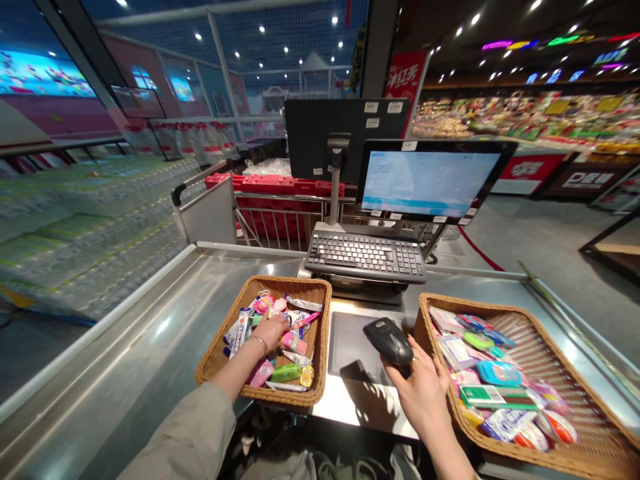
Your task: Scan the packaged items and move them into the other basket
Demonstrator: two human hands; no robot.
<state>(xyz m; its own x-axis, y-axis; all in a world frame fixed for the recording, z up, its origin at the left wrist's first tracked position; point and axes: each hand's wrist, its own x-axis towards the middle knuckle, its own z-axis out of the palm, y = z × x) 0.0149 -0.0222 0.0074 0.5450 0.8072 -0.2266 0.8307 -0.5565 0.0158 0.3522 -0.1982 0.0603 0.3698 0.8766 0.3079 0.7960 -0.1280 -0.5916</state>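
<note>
My left hand (pixel 271 329) reaches into the left wicker basket (pixel 219 357), which holds several small colourful packets. Its fingers curl down among the packets; what they grip is hidden. My right hand (pixel 424 385) is wrapped round the handle of a black barcode scanner (pixel 389 339), held over the dark scan pad (pixel 350 347) between the two baskets. The right wicker basket (pixel 575 373) beside that hand holds more packets, piled toward its left side.
A keyboard (pixel 366 253) and a lit monitor (pixel 430 181) stand behind the baskets on the steel checkout counter (pixel 150 340). Red shopping baskets (pixel 280 187) and a metal rail sit beyond. Stacked water bottles (pixel 85 227) fill the left; shop floor lies to the right.
</note>
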